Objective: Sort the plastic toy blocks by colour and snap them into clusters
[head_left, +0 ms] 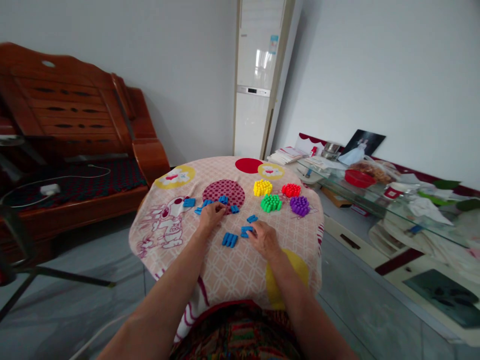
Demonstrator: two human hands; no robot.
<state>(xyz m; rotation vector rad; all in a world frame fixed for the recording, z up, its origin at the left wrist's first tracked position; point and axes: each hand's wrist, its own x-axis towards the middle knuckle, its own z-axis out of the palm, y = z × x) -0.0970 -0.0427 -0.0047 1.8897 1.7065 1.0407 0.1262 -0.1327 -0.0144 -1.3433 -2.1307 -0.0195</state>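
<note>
Small blue peg-like pieces lie in several little groups on the round, cloth-covered table (pixel 221 265). My left hand (pixel 212 217) is closed, thumb and fingertips together, beside the blue pieces (pixel 223 199) near the dark pink dotted circle; whatever it pinches is hidden. My right hand (pixel 264 239) has its fingertips closed at a short row of blue pegs (pixel 246 231) low over the cloth. Between the two hands, nearer to me, lies another blue row (pixel 229 240). Further blue pieces (pixel 189 202) sit left of my left hand.
Bunches of yellow (pixel 262 188), green (pixel 271 203), red (pixel 291 190) and purple pegs (pixel 299 205) stand at the table's right. A wooden bench (pixel 75 115) is on the left. Along the right wall runs a cluttered glass-topped cabinet (pixel 375 200). Behind stands a white air conditioner (pixel 252 120).
</note>
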